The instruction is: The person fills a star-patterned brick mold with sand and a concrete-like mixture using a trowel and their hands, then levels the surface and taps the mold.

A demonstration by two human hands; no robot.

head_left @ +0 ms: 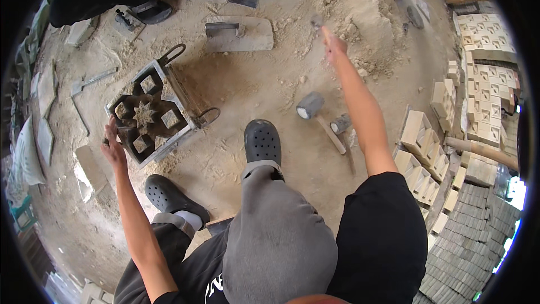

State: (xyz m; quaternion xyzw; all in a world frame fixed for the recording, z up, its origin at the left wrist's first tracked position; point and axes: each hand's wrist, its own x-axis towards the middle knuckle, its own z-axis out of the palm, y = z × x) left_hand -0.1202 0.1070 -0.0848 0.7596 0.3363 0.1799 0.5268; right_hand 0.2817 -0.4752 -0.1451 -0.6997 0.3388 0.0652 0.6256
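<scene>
My open left grip [114, 145] flanks a heavy-looking square grey metal mould [180, 97], best held by its loops [170, 50]; right grip [335, 48] seemingly clasps a small grey tool [316, 21]

right — pale cast blocks [418, 130], wooden pole [484, 153], stacked grey slabs [478, 242] | left — whitish sack [28, 152], teal object [23, 215]

A metal mould [181, 97] and a mallet [310, 104] lie on the dusty floor [315, 202]. Pale sand [371, 28] is heaped there too.
</scene>
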